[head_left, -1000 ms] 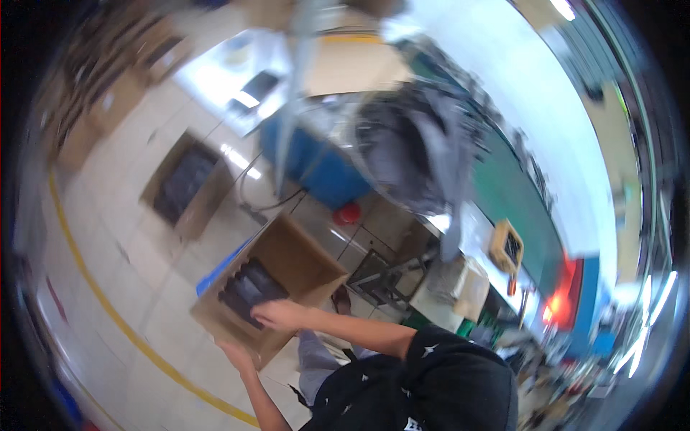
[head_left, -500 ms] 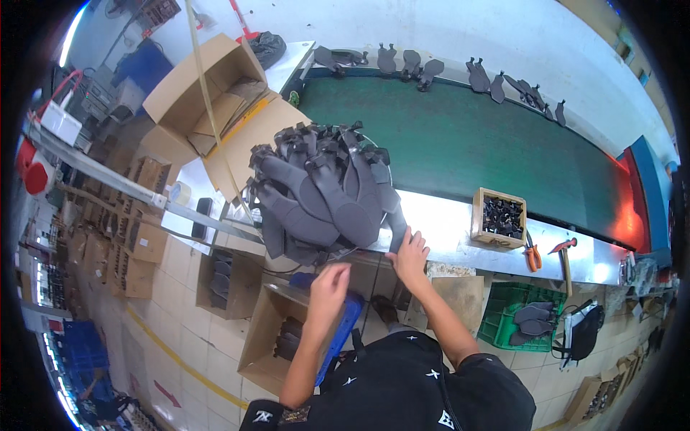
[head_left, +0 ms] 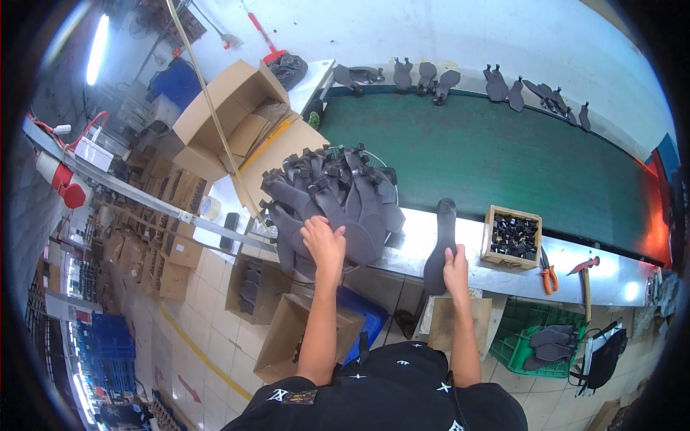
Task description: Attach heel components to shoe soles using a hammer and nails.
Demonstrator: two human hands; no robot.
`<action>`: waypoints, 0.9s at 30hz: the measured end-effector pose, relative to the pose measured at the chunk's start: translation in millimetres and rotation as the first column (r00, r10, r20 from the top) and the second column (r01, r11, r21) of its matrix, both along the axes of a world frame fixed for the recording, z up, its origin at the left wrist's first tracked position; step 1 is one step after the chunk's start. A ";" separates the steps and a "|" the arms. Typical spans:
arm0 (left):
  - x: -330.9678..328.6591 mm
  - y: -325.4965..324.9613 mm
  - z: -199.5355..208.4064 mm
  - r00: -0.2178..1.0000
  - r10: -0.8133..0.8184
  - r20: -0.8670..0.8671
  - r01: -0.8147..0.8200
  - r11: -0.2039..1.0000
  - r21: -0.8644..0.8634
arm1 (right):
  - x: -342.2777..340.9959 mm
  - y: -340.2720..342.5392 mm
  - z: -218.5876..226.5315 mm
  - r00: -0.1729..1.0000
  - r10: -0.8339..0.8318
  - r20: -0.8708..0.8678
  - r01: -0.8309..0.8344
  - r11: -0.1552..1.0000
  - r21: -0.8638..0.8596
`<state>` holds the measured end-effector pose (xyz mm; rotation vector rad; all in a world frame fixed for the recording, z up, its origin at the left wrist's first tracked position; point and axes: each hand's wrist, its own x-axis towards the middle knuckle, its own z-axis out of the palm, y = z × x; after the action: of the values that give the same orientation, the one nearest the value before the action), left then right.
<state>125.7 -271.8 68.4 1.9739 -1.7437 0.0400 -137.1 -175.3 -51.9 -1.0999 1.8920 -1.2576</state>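
Note:
A dark grey shoe sole (head_left: pixel 435 260) with a black heel end is upright in my right hand (head_left: pixel 456 271), whose fingers and thumb close on its right edge. It stands apart from the heap, over the front edge of the metal bench. My left hand (head_left: pixel 325 244) reaches to the front of a big pile of similar soles (head_left: pixel 365 233), its fingers curled against one of them. The fingertips are partly hidden there. The pile's soles fan toward me, with their heel ends pointing away.
Right of the raised sole, a wooden box (head_left: pixel 491 251) holds small black parts. Beyond it lie orange-handled pliers (head_left: pixel 550 280) and a hammer (head_left: pixel 586 287). A green conveyor belt (head_left: pixel 467 151) runs behind, with soles along the wall. Cardboard boxes (head_left: pixel 262 352) and a green crate (head_left: pixel 514 323) stand below.
My right hand has drawn a sole from the pile's right side and moved it rightward. My left hand has gone up from below the pile onto its front soles. The view has shifted slightly.

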 end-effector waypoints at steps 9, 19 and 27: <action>19.9 -12.4 -34.6 0.843 -0.089 -0.530 0.060 0.996 -0.072 | 108.6 -99.2 27.0 0.972 0.235 -0.022 -0.234 0.951 -0.201; 61.5 40.8 1.9 0.088 -0.291 -0.953 0.227 0.937 -0.266 | 80.7 -79.4 68.2 0.888 0.448 -0.106 -0.460 0.848 -0.263; 98.3 157.9 0.8 -0.142 -0.230 -0.963 0.120 0.962 -0.247 | 205.6 13.7 109.7 0.500 0.760 0.416 -0.738 0.625 -0.254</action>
<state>224.1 -114.0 69.2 0.8803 -0.7416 -1.2167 68.5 -161.7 57.8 -1.2685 0.8043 -0.9107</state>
